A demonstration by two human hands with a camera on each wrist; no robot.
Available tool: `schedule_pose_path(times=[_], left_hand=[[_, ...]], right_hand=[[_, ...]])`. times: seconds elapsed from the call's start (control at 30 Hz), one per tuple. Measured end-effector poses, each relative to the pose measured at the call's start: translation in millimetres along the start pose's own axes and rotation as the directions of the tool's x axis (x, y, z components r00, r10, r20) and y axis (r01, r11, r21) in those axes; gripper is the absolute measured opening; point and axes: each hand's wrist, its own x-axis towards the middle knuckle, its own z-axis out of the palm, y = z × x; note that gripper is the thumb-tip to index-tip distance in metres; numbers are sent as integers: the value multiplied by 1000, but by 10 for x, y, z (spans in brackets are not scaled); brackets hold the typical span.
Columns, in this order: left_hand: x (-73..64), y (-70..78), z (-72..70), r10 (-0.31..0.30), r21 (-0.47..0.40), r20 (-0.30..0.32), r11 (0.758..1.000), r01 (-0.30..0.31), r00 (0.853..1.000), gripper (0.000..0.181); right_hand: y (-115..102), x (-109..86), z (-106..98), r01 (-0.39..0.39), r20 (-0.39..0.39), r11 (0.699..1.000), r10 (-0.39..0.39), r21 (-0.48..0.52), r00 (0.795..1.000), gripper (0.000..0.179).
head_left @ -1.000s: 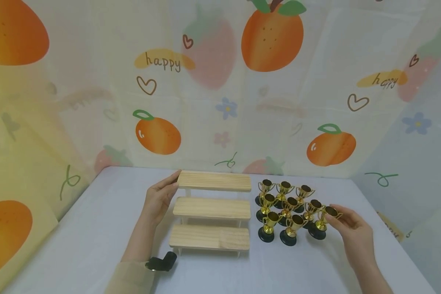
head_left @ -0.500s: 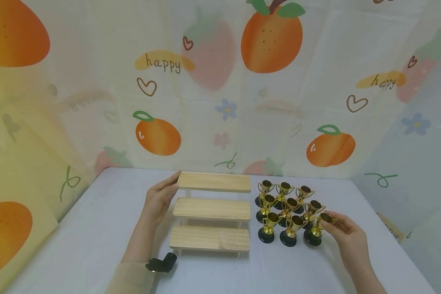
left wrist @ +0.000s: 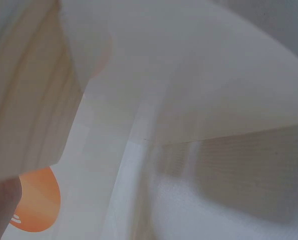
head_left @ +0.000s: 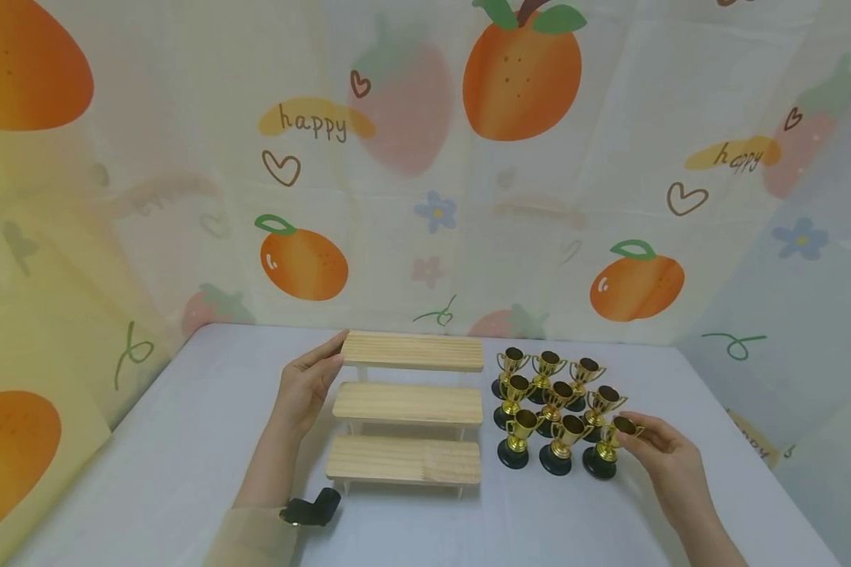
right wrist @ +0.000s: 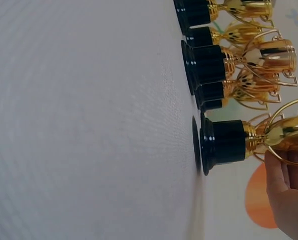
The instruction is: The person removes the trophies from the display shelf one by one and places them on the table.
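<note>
A three-tier wooden display stand (head_left: 407,403) with pale boards stands mid-table. My left hand (head_left: 306,391) grips the left end of its top board; in the left wrist view a fingertip (left wrist: 3,200) shows under the board (left wrist: 31,95). To the right, small gold trophy cups (head_left: 559,400) on black bases are grouped in rows. My right hand (head_left: 665,457) pinches the front-right trophy (head_left: 610,447) by its cup and handle, upright at the end of the front row. In the right wrist view, this trophy's base (right wrist: 224,142) sits just above its shadow, with a thin gap.
A white cloth covers the table (head_left: 397,531). Behind it hangs a fruit-printed curtain (head_left: 510,260), which also runs along both sides. A black strap with a dark block (head_left: 314,506) is on the left wrist.
My right hand has carried the trophy left and slightly toward the front, lining it up with the front row. The left hand and the stand have stayed in place.
</note>
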Motion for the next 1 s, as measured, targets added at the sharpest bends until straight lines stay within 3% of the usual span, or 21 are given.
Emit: schedule_pose_path(times=[0.23, 1.0], left_hand=[[-3, 5, 2, 2, 6, 2, 1000, -2, 1000, 44], [-3, 4, -3, 5, 7, 11, 1000, -5, 1000, 45]], right_hand=[[6, 9, -1, -45, -21, 993, 43, -110, 999, 30], [21, 6, -4, -69, -14, 986, 67, -154, 998, 31]])
